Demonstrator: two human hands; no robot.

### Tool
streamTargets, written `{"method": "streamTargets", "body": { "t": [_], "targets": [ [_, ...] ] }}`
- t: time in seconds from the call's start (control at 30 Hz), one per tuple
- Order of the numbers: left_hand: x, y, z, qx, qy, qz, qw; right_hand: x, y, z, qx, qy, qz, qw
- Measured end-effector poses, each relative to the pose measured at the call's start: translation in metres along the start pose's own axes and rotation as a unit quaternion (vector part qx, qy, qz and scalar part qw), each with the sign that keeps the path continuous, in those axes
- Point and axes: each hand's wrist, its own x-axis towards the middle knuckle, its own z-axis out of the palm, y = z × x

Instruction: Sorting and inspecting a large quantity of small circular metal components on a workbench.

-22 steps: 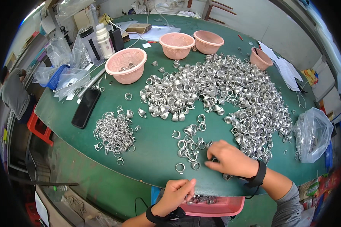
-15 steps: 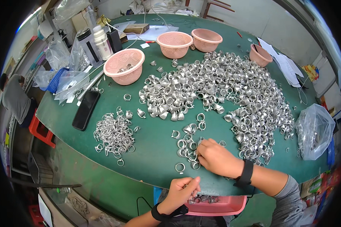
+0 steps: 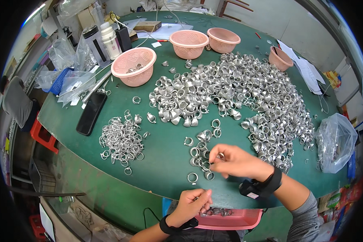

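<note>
My right hand (image 3: 238,162) is raised a little above the table's near side, its fingers curled round a silver metal ring (image 3: 220,156). Just left of it lies a small group of loose silver rings (image 3: 195,152). At the table's front edge my left hand (image 3: 193,205) is closed, thumb against the fingers; what it holds, if anything, is hidden. Below that hand, a pink basket (image 3: 246,219) sits at my lap with several metal pieces in it. A large heap of ribbed silver rings (image 3: 234,90) spreads over the table, and a smaller pile of thin rings (image 3: 122,141) lies on the left.
Pink bowls (image 3: 134,76) (image 3: 188,44) (image 3: 223,40) stand behind the heap, a smaller pink one (image 3: 280,59) farther right. A black phone (image 3: 91,114) and bottles (image 3: 110,42) are on the left. A clear plastic bag (image 3: 336,137) hangs at the right edge.
My right hand has lifted from the loose rings and turned, with a ring now showing in its fingers. The left hand has hardly moved. The whole view has shifted slightly.
</note>
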Motion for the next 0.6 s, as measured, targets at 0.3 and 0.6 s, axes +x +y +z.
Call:
{"method": "streamTargets", "body": {
  "t": [0.3, 0.6],
  "targets": [
    [-0.001, 0.002, -0.002, 0.008, -0.009, 0.003, 1.0, 0.011, 0.007, 0.007, -0.317, 0.088, -0.12, 0.937],
    [0.002, 0.002, 0.004, -0.001, -0.01, 0.016, 1.0, -0.012, 0.002, -0.02, -0.368, 0.154, -0.038, 0.916]
  ]
}}
